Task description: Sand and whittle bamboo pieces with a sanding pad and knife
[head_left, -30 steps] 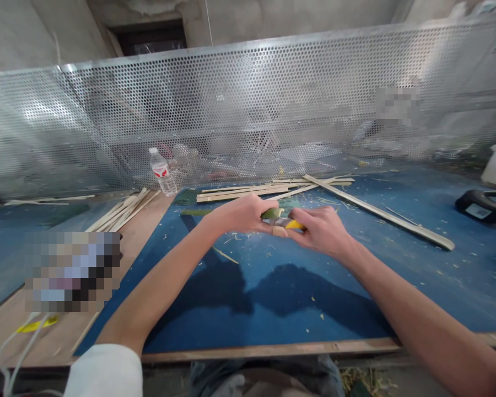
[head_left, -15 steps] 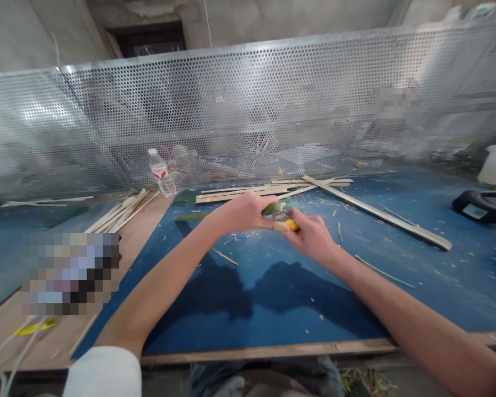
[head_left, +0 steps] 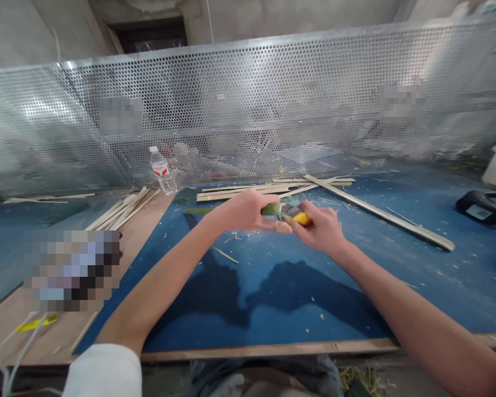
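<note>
The left hand (head_left: 243, 210) grips a green bamboo strip (head_left: 273, 209) with closed fingers, while the right hand (head_left: 320, 229) closes around a yellow-handled knife (head_left: 301, 219) above the blue tabletop (head_left: 314, 325).

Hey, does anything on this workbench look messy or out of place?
Yes: pale bamboo slivers lie scattered over the blue work board, and one long pale bamboo strip sits diagonally across the shorter flat strips rather than alongside them, so it looks askew.
</note>
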Available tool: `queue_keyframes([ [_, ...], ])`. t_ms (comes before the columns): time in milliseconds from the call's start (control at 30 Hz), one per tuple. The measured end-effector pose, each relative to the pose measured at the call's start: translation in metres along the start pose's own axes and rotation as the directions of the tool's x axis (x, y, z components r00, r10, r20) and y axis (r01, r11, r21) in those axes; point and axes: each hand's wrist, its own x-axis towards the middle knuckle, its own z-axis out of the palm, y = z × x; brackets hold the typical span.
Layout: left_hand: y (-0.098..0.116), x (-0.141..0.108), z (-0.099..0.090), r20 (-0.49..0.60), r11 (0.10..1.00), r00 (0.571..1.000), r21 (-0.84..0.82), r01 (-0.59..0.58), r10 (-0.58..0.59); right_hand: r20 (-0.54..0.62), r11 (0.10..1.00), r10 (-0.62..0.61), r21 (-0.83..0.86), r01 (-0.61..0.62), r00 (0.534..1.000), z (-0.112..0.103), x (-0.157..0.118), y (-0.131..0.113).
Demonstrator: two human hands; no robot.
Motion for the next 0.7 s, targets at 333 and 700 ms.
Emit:
queue_keyframes([
  [333, -0.0009, -0.0016, 0.0023, 0.06, 1.0, 0.998, -0.01, 0.018, -0.017, 0.085, 0.945, -0.276, -0.158, 0.286, 0.958, -0.0004, -0.0009, 0.0088],
  [700, -0.0032, -0.0006, 0.0033, 0.115, 1.0, 0.993, 0.005, 0.019, -0.019, 0.069, 0.914, -0.346, -0.202, 0.353, 0.936, -0.0045, 0.0033, 0.0049],
])
